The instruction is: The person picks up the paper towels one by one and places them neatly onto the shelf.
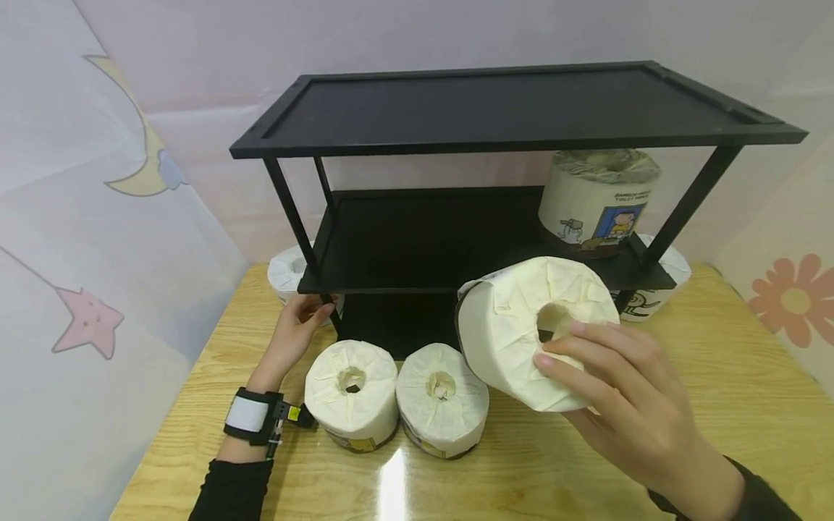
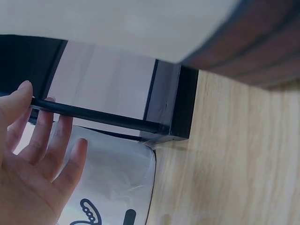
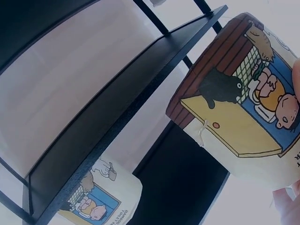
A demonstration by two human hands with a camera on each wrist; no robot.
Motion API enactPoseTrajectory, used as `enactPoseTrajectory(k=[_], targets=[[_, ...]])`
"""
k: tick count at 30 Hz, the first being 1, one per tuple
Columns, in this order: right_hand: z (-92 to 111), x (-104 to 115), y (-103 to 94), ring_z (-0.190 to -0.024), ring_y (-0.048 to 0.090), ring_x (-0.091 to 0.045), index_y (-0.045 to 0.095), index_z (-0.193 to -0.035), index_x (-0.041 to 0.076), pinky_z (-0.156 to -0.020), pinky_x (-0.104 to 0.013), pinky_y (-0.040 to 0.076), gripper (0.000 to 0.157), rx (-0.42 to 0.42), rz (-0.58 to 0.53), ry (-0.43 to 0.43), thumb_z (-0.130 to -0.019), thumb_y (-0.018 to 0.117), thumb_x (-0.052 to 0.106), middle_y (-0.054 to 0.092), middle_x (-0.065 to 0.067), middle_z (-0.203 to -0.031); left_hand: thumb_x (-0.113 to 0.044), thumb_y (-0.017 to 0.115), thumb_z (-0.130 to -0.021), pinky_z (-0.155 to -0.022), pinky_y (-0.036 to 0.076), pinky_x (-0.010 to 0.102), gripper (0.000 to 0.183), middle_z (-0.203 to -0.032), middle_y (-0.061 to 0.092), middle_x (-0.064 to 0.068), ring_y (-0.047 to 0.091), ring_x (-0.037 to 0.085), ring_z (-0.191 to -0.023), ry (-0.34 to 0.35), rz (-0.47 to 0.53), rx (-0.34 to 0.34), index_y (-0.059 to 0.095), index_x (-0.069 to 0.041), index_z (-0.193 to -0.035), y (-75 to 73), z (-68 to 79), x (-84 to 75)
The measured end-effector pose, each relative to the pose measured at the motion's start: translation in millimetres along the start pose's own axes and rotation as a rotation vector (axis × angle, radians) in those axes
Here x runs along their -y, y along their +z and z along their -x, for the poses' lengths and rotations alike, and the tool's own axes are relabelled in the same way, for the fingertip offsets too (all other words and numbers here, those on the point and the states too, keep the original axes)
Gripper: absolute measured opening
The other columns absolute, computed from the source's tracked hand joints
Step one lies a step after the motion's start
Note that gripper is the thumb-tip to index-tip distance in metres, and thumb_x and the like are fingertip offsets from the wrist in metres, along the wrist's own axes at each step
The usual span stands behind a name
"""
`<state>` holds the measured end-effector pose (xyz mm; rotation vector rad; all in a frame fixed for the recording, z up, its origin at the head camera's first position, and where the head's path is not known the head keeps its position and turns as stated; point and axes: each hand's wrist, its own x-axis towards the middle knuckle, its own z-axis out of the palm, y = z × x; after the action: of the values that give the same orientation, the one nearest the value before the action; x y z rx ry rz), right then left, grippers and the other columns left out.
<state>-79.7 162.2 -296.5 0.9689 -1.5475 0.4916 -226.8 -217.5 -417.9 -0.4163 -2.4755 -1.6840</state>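
My right hand (image 1: pixel 632 394) grips a wrapped toilet roll (image 1: pixel 504 344) in the air before the right half of a black two-tier rack (image 1: pixel 508 108). The roll is tilted, its hole turned towards me; cartoon print on its side shows in the right wrist view. At the rack's left front, my left hand (image 1: pixel 295 336) holds a thin black post (image 2: pixel 93 114) between thumb and fingers. Behind those fingers a white roll (image 2: pixel 122 164) stands by the rack. Another toilet roll (image 1: pixel 580 199) stands upright on the middle shelf (image 1: pixel 417 239), at its right end.
Two wrapped rolls stand side by side on the wooden table, a left one (image 1: pixel 326 394) and a right one (image 1: pixel 449 427), before the rack. More rolls show beyond its left side (image 1: pixel 284 271) and right side (image 1: pixel 675 271). A printed cloth wall (image 1: pixel 423 36) rises behind.
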Motion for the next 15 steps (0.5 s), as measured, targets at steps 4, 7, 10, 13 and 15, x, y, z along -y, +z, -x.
enactPoseTrajectory(k=[4,7,10,13,15], targets=[[-3.5,-2.4,4.2,-0.091,0.063,-0.033,0.074,-0.095,0.007,-0.096,-0.036,0.046,0.016,-0.021,0.002,-0.013,-0.099,0.064,0.019,0.070,-0.013,-0.087,-0.014,0.060,-0.100,-0.088,0.046,0.018,0.033,-0.125,0.061,0.018,0.057,0.027,-0.115,0.006,-0.011,-0.004,0.058,-0.001,-0.130,0.5,0.3,0.0],[-4.5,-5.3,6.6,-0.089,0.063,-0.034,0.074,-0.095,0.007,-0.094,-0.037,0.047,0.016,-0.027,0.014,-0.020,-0.098,0.064,0.019,0.070,-0.013,-0.086,-0.016,0.060,-0.100,-0.088,0.046,0.018,0.032,-0.123,0.062,0.017,0.058,0.025,-0.112,0.001,-0.021,-0.005,0.059,-0.001,-0.128,0.5,0.4,-0.2],[-4.4,-8.6,7.5,-0.089,0.064,-0.034,0.074,-0.096,0.007,-0.094,-0.037,0.047,0.015,-0.025,0.029,-0.017,-0.098,0.065,0.019,0.070,-0.013,-0.087,-0.018,0.061,-0.100,-0.087,0.047,0.019,0.031,-0.122,0.063,0.016,0.059,0.024,-0.111,0.002,-0.020,-0.006,0.059,-0.001,-0.127,0.2,0.2,0.3],[-5.3,-11.2,7.8,-0.089,0.063,-0.034,0.073,-0.096,0.006,-0.097,-0.037,0.046,0.015,-0.016,0.045,-0.010,-0.098,0.064,0.018,0.070,-0.014,-0.087,-0.017,0.061,-0.100,-0.087,0.047,0.019,0.030,-0.121,0.063,0.017,0.059,0.025,-0.111,0.006,-0.014,-0.011,0.060,-0.001,-0.126,0.1,0.0,1.2],[-7.2,-12.6,7.9,-0.089,0.062,-0.034,0.072,-0.096,0.005,-0.100,-0.035,0.045,0.017,-0.001,0.053,-0.003,-0.099,0.063,0.019,0.069,-0.015,-0.087,-0.017,0.061,-0.100,-0.087,0.047,0.018,0.030,-0.120,0.063,0.017,0.059,0.025,-0.111,0.006,-0.015,-0.013,0.060,-0.001,-0.125,0.2,0.0,1.7]])
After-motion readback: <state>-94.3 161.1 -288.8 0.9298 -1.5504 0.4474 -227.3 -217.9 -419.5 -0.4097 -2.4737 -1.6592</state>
